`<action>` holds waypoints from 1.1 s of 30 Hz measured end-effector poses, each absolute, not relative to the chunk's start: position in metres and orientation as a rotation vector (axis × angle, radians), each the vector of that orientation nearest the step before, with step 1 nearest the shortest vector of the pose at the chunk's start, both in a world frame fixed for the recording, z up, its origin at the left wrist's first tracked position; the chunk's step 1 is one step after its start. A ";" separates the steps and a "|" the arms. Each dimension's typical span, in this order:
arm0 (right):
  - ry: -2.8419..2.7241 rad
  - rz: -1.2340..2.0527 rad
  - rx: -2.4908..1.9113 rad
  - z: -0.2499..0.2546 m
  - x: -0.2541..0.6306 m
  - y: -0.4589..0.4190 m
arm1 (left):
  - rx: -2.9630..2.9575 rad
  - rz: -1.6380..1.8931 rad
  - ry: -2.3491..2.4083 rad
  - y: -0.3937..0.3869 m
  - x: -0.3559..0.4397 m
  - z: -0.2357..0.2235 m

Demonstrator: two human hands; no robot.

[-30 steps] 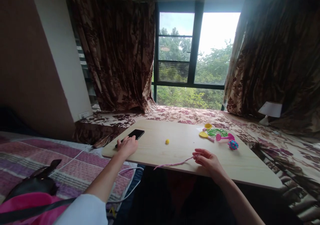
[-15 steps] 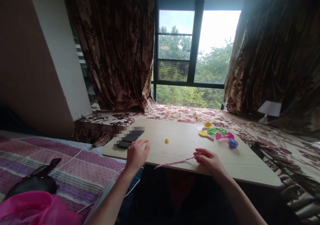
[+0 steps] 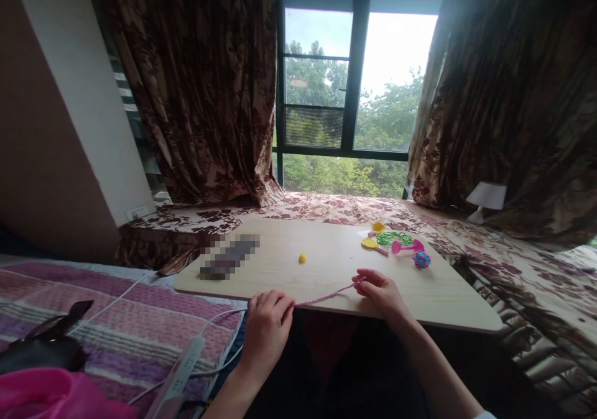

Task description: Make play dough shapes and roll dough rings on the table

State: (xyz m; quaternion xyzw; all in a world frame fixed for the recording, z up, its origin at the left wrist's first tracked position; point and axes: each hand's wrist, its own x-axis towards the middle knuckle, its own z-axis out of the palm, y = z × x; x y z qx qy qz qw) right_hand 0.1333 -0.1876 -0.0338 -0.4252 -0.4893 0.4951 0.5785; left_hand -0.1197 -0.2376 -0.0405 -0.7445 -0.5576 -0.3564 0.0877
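A thin pink cord [image 3: 324, 296] runs between my two hands along the near edge of the wooden table [image 3: 284, 276]. My left hand [image 3: 269, 322] is closed, its thumb and fingers pinching the cord's left end. Over the tabletop, my right hand [image 3: 379, 290] pinches the other end between thumb and fingertips. Beyond the cord, in the middle of the table, lies a small yellow ball [image 3: 302, 258]; neither hand touches it.
At the table's right lie a green cord bundle [image 3: 394, 239], yellow round pieces [image 3: 370, 244], a pink dumbbell-shaped toy [image 3: 407, 247] and a blue-and-pink knobby ball [image 3: 421, 259]. A blurred dark object [image 3: 231, 257] lies at the left. A power strip [image 3: 180, 372] with white cables sits beside the bed.
My left hand has come down from near the dark object and taken hold of the cord's free end. My right hand keeps its pinch. The view has shifted slightly.
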 end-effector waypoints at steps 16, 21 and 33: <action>-1.327 1.080 -0.973 -0.003 0.114 -0.221 | -1.953 -3.047 -2.060 -0.230 -0.112 -0.012; -1.413 1.082 -0.896 0.002 0.098 -0.226 | -1.928 -3.394 -1.877 -0.232 -0.103 -0.003; -1.687 0.710 -0.994 0.018 0.084 -0.241 | -2.582 -2.584 -2.142 -0.241 -0.085 -0.002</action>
